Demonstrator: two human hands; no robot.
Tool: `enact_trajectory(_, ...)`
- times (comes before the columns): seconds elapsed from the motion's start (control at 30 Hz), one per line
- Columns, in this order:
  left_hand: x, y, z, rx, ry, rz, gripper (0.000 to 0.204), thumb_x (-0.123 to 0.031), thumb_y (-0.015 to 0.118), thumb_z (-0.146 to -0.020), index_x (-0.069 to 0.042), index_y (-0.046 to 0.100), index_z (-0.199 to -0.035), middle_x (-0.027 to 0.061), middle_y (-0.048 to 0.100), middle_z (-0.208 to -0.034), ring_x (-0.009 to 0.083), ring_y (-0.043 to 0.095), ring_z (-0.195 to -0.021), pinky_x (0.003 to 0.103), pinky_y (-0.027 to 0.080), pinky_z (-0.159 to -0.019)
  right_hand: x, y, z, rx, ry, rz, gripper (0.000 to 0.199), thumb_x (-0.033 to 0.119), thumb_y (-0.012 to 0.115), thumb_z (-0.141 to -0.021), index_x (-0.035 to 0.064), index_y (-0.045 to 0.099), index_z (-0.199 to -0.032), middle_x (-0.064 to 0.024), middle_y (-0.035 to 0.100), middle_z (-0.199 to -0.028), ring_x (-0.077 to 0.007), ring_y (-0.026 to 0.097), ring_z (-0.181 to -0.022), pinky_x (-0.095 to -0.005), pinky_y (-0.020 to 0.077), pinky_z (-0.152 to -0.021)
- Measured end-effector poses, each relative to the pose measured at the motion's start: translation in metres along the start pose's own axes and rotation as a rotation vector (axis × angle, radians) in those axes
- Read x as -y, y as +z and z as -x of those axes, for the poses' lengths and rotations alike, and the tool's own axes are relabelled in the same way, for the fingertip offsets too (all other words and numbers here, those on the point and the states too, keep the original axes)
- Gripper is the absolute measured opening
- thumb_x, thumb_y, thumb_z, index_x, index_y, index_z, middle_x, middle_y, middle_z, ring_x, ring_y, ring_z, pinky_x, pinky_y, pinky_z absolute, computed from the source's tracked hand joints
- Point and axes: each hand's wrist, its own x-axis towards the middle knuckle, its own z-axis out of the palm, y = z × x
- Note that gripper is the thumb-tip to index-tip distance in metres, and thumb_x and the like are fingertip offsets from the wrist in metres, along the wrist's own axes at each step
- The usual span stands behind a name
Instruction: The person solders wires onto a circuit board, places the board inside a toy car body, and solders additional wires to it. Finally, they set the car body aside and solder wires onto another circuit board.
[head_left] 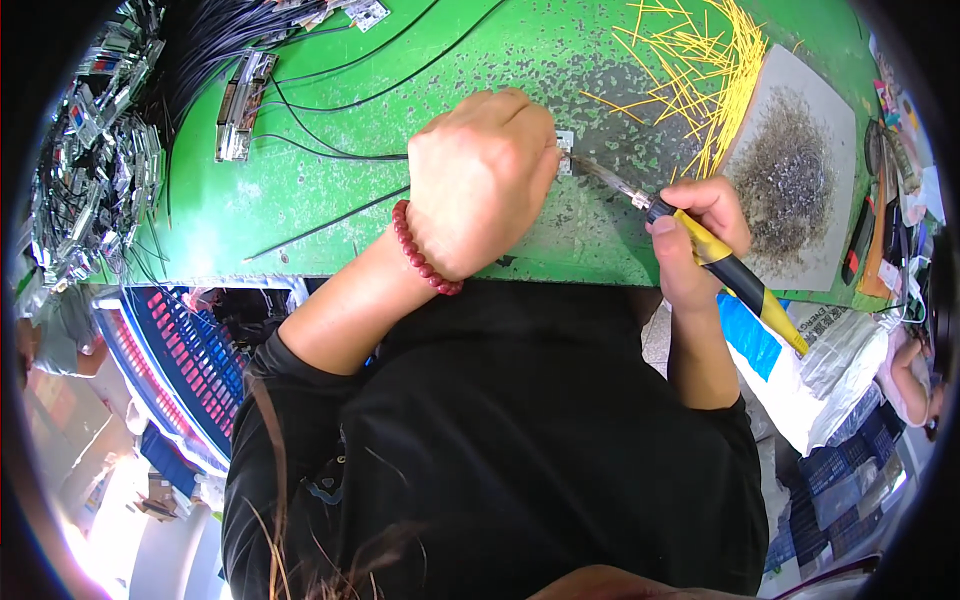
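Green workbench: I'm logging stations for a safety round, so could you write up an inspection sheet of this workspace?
Surface: green workbench, patchy and worn-looking around the middle.
Things in use: yellow-and-black soldering iron, tip at a small white board; contact can't be told.
Clutter: loose yellow wires; grey pad with dark debris; heap of metal-cased parts at far left.
Hands: right hand grips the soldering iron; left hand at the board, its grip hidden.
Cables: thin black cables reach the left hand; black bundle at upper left.
Surroundings: blue basket below the bench edge at left, white bag at right.
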Motion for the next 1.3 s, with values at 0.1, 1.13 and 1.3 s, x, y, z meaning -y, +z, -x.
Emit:
enact_trajectory(0.1, -0.0004, -0.0006, 0.0003, 0.002, -0.001, -0.008, 0.010, -0.005, 0.069, -0.073, -0.007, 0.059, -0.072, 0.0058, 0.061, -0.074, 0.0273, 0.060, -0.070, 0.036, 0.049, -0.059, -0.0002, 0.0004, -0.0003, 0.015, -0.006, 0.064, 0.022, 0.011, 0.070, -0.081, 0.0004, 0.055, -0.093, 0.0001, 0.055, -0.074, -0.0031, 0.046, -0.062, -0.0193, 0.0350, -0.056)
enact_trajectory(1.13, -0.0027, -0.0076, -0.0079, 0.152, -0.027, -0.068, 0.008, -0.011, 0.066, -0.078, -0.006, 0.061, -0.073, 0.0073, 0.061, -0.075, 0.0284, 0.062, -0.073, 0.038, 0.049, -0.061, -0.0027, 0.0020, -0.0011, 0.005, -0.012, 0.015, 0.020, 0.007, 0.069, -0.082, 0.0007, 0.054, -0.094, 0.0015, 0.053, -0.074, -0.0024, 0.044, -0.061, -0.0191, 0.0337, -0.055)
enact_trajectory(1.3, -0.0024, -0.0076, -0.0071, 0.146, -0.027, -0.067, 0.009, -0.011, 0.065, -0.078, -0.006, 0.060, -0.072, 0.0076, 0.061, -0.076, 0.0287, 0.062, -0.074, 0.039, 0.049, -0.061, -0.0075, -0.0009, 0.0037, -0.099, -0.119, -0.094, 0.019, 0.008, 0.067, -0.083, 0.0018, 0.054, -0.095, -0.0014, 0.055, -0.080, -0.0042, 0.048, -0.064, -0.0193, 0.0379, -0.058)
